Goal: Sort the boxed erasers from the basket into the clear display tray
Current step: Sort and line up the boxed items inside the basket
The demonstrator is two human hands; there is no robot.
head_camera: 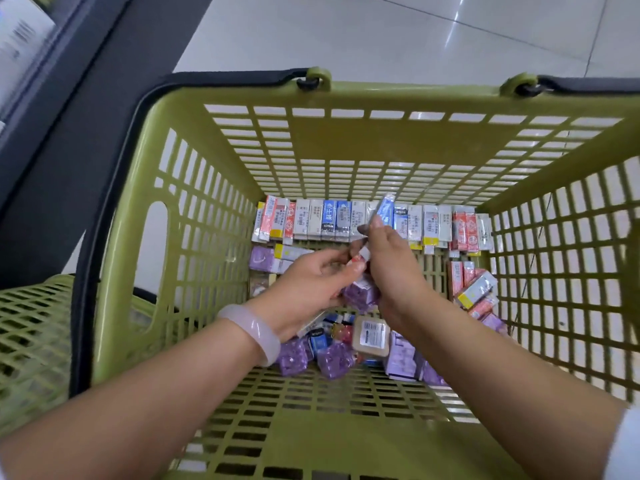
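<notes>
Two hands inside one green basket (194, 237). Right hand (391, 268) pinching a blue-and-white boxed eraser (382, 211), long axis tilted up toward the far wall. Left hand (304, 289), fingers curled round a purple pack (362, 294) and a small red-white box (360, 256). About fifteen boxes in a row (311, 220) along the far edge, long axes upright; loose purple packs (294, 356) heaped near the front edge.

A shop is shown, most likely a stationery store. This is suggested by the green plastic shopping basket (363, 140) with black carry handles (104, 202), the many small packaged erasers (332, 220) stocked inside, and the glossy tiled floor (398, 32).
</notes>
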